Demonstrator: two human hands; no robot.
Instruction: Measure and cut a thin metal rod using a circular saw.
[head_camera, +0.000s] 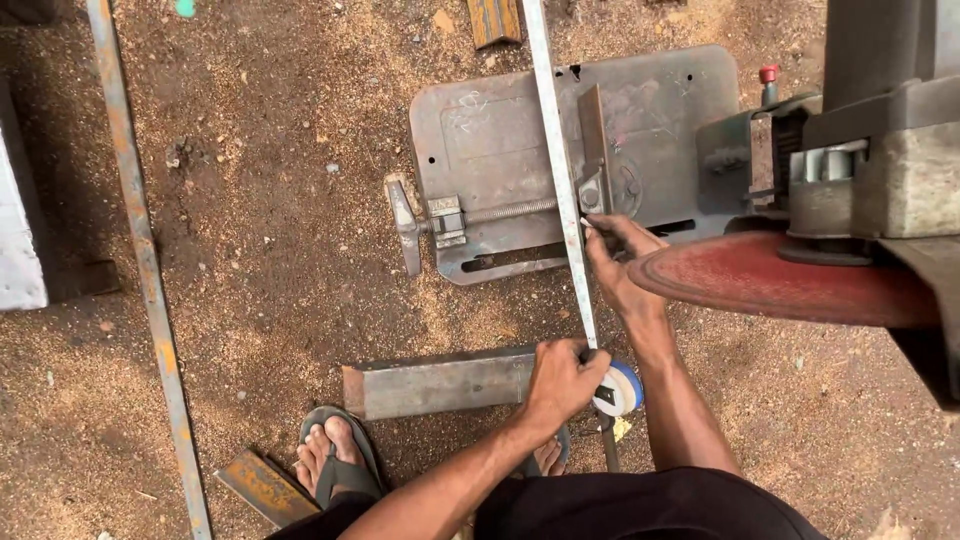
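Right hand (612, 262) fingertips pinched on one long metal strip (562, 190), at the saw base plate (520, 150). Left hand (562, 382) clenched around one blue-and-white tape measure (622, 388), pressed to the same strip lower down. Strip lying across plate, beside one vise screw clamp (450, 220). One red cutting disc (770, 285) just right of the right hand. One steel block (440, 385) beside the left hand. Two sandalled feet (335, 455) below. One long rusty bar (140, 260) far left on the dirt.

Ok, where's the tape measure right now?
In the head view, the blue-and-white tape measure is low and right of centre, held by the left hand against the long metal strip, beside the steel block.
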